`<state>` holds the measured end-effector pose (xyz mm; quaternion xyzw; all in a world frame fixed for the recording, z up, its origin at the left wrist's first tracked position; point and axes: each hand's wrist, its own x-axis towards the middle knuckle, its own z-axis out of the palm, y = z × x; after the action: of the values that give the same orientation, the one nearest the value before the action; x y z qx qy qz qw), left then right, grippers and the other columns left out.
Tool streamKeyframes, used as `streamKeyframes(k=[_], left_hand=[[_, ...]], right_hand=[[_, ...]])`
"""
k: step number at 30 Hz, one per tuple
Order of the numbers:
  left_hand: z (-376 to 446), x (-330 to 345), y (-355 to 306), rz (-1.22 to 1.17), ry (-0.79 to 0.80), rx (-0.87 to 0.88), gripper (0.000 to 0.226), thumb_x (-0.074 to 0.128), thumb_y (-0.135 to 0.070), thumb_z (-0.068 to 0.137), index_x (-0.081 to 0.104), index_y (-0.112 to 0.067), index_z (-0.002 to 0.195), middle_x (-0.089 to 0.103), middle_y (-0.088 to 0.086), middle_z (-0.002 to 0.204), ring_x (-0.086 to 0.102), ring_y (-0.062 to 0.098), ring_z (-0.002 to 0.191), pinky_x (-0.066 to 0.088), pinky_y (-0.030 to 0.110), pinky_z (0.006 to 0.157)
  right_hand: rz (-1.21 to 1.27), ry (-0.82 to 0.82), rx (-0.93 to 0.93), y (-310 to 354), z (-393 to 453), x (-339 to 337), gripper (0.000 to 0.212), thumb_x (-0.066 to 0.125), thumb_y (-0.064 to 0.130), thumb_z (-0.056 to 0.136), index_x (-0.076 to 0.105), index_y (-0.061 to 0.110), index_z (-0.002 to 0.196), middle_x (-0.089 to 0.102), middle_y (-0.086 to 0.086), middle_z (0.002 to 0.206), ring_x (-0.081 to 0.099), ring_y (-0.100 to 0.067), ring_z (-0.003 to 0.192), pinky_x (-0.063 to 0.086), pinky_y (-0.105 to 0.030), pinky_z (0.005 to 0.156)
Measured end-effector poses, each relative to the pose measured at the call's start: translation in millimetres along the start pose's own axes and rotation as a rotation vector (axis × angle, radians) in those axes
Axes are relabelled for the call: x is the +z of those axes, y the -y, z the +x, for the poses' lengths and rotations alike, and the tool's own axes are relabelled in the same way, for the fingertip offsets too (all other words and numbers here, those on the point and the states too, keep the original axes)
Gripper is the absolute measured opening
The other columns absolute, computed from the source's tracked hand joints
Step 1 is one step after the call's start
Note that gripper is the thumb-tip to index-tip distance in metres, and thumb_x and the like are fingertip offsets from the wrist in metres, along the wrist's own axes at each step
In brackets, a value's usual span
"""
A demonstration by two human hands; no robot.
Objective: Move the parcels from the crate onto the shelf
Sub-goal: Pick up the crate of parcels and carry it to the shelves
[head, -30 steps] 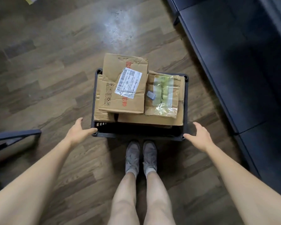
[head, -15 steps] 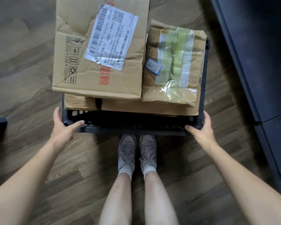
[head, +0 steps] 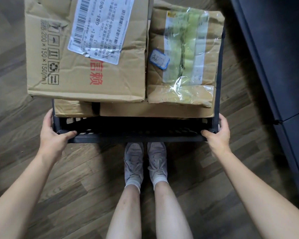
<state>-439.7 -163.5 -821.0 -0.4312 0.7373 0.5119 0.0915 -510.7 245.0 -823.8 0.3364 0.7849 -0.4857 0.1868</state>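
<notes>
**Both hands on the crate, parcels not yet unloaded**

Right now I have my left hand [head: 54, 138] wrapped round the near left corner of the dark crate [head: 136, 138], thumb lying along the front rim and fingers down the side wall. My right hand [head: 217, 134] grips the near right corner the same way. So the hands are well apart, each clamped on the crate and on none of the parcels.

All the parcels sit in the crate. On top at the left lies the big labelled box [head: 86, 54], which overhangs the crate's left wall. Just beside it on the right, touching, is the taped box [head: 185, 57] with a plastic pouch and a small blue sticker. Under these I can see the edges of two lower boxes [head: 154, 111]; how many more lie beneath I cannot tell. The dark shelf [head: 274, 49] stands to my right, with wooden floor between it and the crate. My shoes [head: 145, 161] are just behind the front rim.

I judge the step in hand to be shifting or lifting the loaded crate nearer the shelf. To do it well I would keep both corners level, since the overhanging box could slide off the left side if that corner dips. I would move slowly, keep the load close to my legs, and set it down square beside the shelf before taking the top boxes first.
</notes>
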Motion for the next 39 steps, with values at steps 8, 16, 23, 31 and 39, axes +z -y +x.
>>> streamKeyframes(k=[8, 16, 23, 31, 39], left_hand=[[2, 2, 3, -0.149, -0.029, -0.068, 0.083, 0.055, 0.025, 0.073, 0.03, -0.013, 0.142, 0.048, 0.001, 0.128, 0.051, 0.007, 0.106, 0.046, 0.009, 0.084], [8, -10, -18, -0.245, -0.023, -0.139, 0.074, 0.047, 0.027, 0.075, 0.043, -0.032, 0.119, 0.055, -0.018, 0.106, 0.056, 0.0, 0.091, 0.05, 0.011, 0.077], [-16, -32, -48, -0.322, -0.013, -0.188, 0.083, 0.043, 0.03, 0.074, 0.04, -0.025, 0.136, 0.054, -0.001, 0.122, 0.056, 0.005, 0.092, 0.051, 0.01, 0.072], [-79, -79, -156, -0.404, -0.005, -0.157, 0.084, 0.04, 0.033, 0.073, 0.033, -0.013, 0.143, 0.048, 0.011, 0.135, 0.051, 0.017, 0.104, 0.05, 0.008, 0.067], [-150, -151, -300, -0.445, -0.031, -0.013, 0.081, 0.046, 0.031, 0.07, 0.04, -0.012, 0.139, 0.054, 0.014, 0.125, 0.05, 0.022, 0.103, 0.043, 0.036, 0.086]], right_hand=[[0.131, -0.003, 0.037, -8, 4, 2, 0.076, 0.049, -0.025, 0.074, 0.038, 0.022, 0.132, 0.058, 0.001, 0.101, 0.053, -0.015, 0.087, 0.044, -0.035, 0.081], [0.239, 0.037, 0.073, 8, 0, -3, 0.073, 0.044, -0.028, 0.074, 0.04, 0.03, 0.119, 0.057, 0.007, 0.095, 0.053, -0.011, 0.084, 0.044, -0.029, 0.073], [0.283, 0.094, 0.094, 41, -24, -30, 0.072, 0.043, -0.027, 0.075, 0.043, 0.025, 0.124, 0.061, 0.003, 0.097, 0.058, -0.013, 0.087, 0.053, -0.024, 0.065], [0.305, 0.115, 0.042, 135, -83, -88, 0.073, 0.044, -0.028, 0.074, 0.041, 0.016, 0.133, 0.058, -0.009, 0.113, 0.056, -0.015, 0.087, 0.05, -0.016, 0.064], [0.34, 0.133, -0.151, 295, -161, -163, 0.069, 0.04, -0.029, 0.072, 0.043, 0.007, 0.13, 0.061, 0.0, 0.093, 0.056, -0.012, 0.083, 0.05, -0.017, 0.068]])
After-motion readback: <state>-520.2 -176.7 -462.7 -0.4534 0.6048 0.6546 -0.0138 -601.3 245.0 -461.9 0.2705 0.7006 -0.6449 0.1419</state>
